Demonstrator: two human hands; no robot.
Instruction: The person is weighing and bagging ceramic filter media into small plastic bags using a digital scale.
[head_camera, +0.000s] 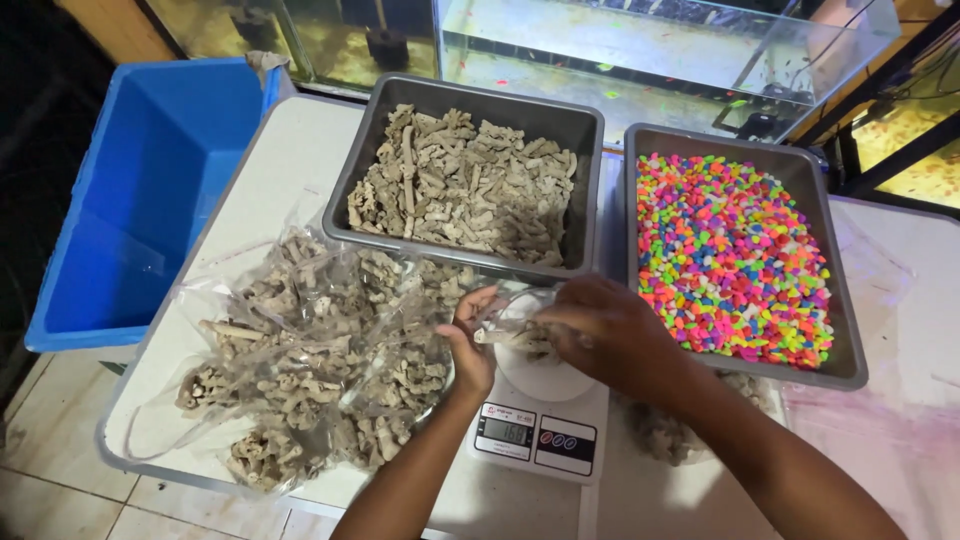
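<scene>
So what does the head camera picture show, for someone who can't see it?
Two hands, left hand and right hand, hold a clear bag of coral pieces over a white kitchen scale, between filled bags and trays of coral and neon gravel.

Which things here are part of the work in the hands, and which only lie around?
In use: left hand, right hand, small clear bag, white scale, tray of coral pieces.
Lying about: filled bags, tray of coloured pebbles, blue crate.
</scene>
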